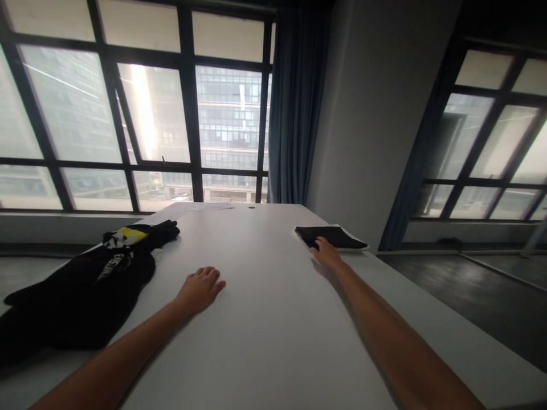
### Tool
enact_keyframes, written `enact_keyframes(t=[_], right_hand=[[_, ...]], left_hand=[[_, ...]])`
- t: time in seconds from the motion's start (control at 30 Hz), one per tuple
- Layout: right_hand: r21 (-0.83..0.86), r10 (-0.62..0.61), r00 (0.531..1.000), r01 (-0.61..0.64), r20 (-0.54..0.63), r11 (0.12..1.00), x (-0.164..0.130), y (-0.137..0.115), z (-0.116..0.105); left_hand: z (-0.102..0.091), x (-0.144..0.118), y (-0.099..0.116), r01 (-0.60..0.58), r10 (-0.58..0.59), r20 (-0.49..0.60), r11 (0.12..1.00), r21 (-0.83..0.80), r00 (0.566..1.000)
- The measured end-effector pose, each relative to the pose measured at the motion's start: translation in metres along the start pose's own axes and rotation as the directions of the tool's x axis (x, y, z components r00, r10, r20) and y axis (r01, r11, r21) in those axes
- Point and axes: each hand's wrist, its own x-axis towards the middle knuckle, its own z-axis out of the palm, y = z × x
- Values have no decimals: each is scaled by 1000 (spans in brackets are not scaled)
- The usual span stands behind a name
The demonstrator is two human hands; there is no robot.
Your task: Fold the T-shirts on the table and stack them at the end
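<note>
The long white counter [273,319] is running away toward the big dark-framed windows [141,114] at the far end, with a blue curtain [294,108] hanging down beside them and a bare grey wall to the right.

On the near left, a large black garment [81,290] is lying crumpled, spilling toward the counter's left edge, with white lettering across it and a yellow label [128,234] showing at its far end.

At the far right, close to the counter's right edge, a folded black cloth [333,236] is sitting flat and neat on what looks like a white sheet or board. The right hand [328,253] is reaching out to it, fingertips touching its near left corner. The grip there is resting loosely on the fabric rather than pinching it; I cannot tell whether any finger is curling under the edge.

The left hand [200,289] is lying palm down on bare counter, fingers spread slightly, holding nothing, well apart from both dark pieces.

The folded cloth looks thin, soft and light, so I judge it would droop and come unfolded if lifted by one corner. Taking it by the near edge through all its layers, or sliding it flat, would likely be keeping it tidy. On the smooth surface it may be slipping easily.

A few papers [209,206] are lying at the far end.
</note>
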Motion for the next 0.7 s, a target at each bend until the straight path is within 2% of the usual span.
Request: enact_keyframes(t=[0.07, 0.1, 0.17, 0.2, 0.23, 0.27, 0.3, 0.37, 0.43, 0.47, 0.57, 0.63, 0.7], right_hand=[[258, -130, 991, 135, -37, 957, -3, -29, -13], [409, -233, 971, 234, -53, 882, -6, -45, -19], [675, -382, 916, 360, -124, 644, -15, -74, -30], [749, -404, 902, 373, -153, 548, -21, -85, -33], [792, -408, 900, 359, -155, 493, -27, -93, -34], [807, -399, 907, 333, -133, 488, -34, -98, -32], [794, -393, 915, 305, -91, 526, -41, -100, -29], [672, -409, 912, 295, 13, 679, -53, -95, -18], [440, -418, 897, 320, 144, 839, -63, -84, -7], [318, -401, 890, 324, 218, 891, -66, -78, -4], [95, -315, 866, 303, 388, 948, -71, -68, -6], [80, -335, 846, 333, 415, 940, -74, -70, -14], [117, -370, 826, 355, 426, 927, -77, -75, -23]], left_hand=[[0, 0, 2, 13, -13, -7, 1000, -7, 1000], [0, -1, 3, 17, -17, -12, 1000, -21, 1000], [-1, -2, 5, 26, -28, -25, 997, -73, 999], [-2, -3, 7, 24, -27, -30, 994, -111, 999], [-3, -4, 9, 12, -18, -36, 988, -151, 999], [-4, -5, 12, -12, 4, -40, 981, -192, 999], [-5, -6, 16, -45, 35, -45, 971, -235, 998], [-6, -9, 23, -115, 103, -55, 941, -317, 993], [-6, -11, 29, -162, 150, -61, 908, -387, 987], [-5, -12, 32, -179, 169, -62, 888, -424, 984], [-5, -15, 40, -227, 227, -69, 800, -556, 971], [-5, -16, 46, -225, 239, -61, 755, -616, 969], [-7, -16, 50, -207, 228, -48, 755, -622, 973]])
